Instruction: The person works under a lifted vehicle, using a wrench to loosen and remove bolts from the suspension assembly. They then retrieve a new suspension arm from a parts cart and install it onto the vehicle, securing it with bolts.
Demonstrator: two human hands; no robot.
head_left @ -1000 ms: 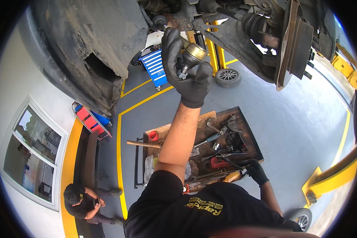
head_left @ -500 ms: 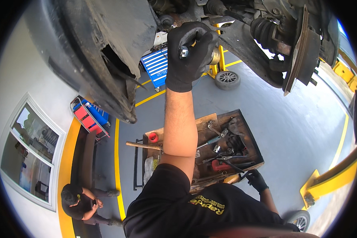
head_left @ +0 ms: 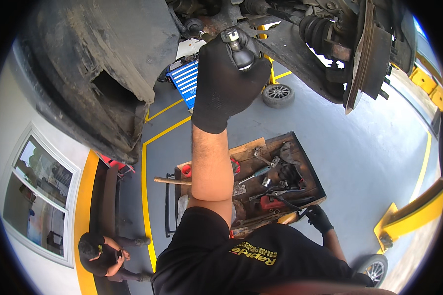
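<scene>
My left hand (head_left: pixel 231 81), in a black glove, is raised under the lifted car and closed around a ball joint (head_left: pixel 242 58). The joint's black boot and its threaded stud with a silver castle nut stick up out of the fist. Next to this hand a steering rod with a rubber boot (head_left: pixel 194 25) reaches in from the car; my fingers hide whether the two are joined. My right hand (head_left: pixel 320 220), also gloved, hangs low by the near right edge of the tool cart (head_left: pixel 241 148). Its fingers look apart and slightly bent, with nothing visible in them.
Pliers, a ratchet (head_left: pixel 260 173), sockets and rags lie in the cart; a wooden handle (head_left: pixel 170 181) juts out left. A brake disc (head_left: pixel 362 59) hangs upper right. Yellow lift arm (head_left: pixel 413 216), loose wheels (head_left: pixel 278 95) and blue tool chest (head_left: pixel 186 83) stand around. Another person (head_left: pixel 103 255) sits lower left.
My left hand has turned and shifted slightly left and down, so the ball joint's boot and stud now show. My right hand has barely moved. The view has shifted a little.
</scene>
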